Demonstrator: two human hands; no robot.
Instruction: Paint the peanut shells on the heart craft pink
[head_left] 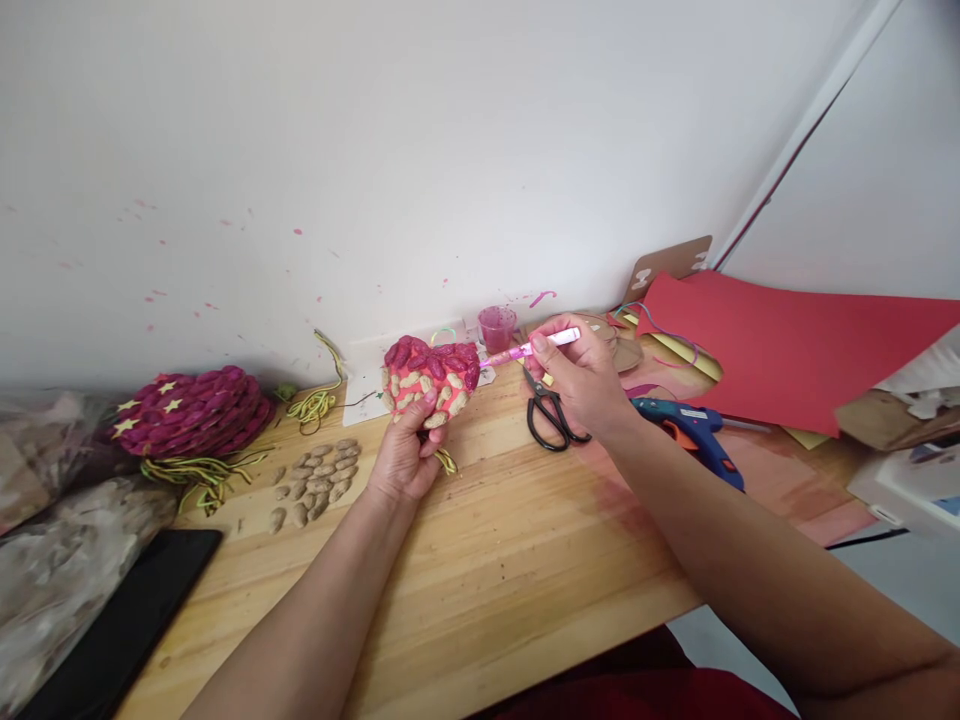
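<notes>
Right forearm [795, 610] cut off, paintbrush [536, 346] tip indistinct, peanut-shell ornament [431, 380]

Rough shell heart [431, 385], seemingly paint-glossed.

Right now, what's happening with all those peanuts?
A person is painting a peanut shape pink. The left hand holds it above the table. The right hand holds a brush, tip at the shape's painted top; the lower peanuts are bare. A paint cup, scissors and glue gun sit nearby, with loose peanuts to the left.
</notes>
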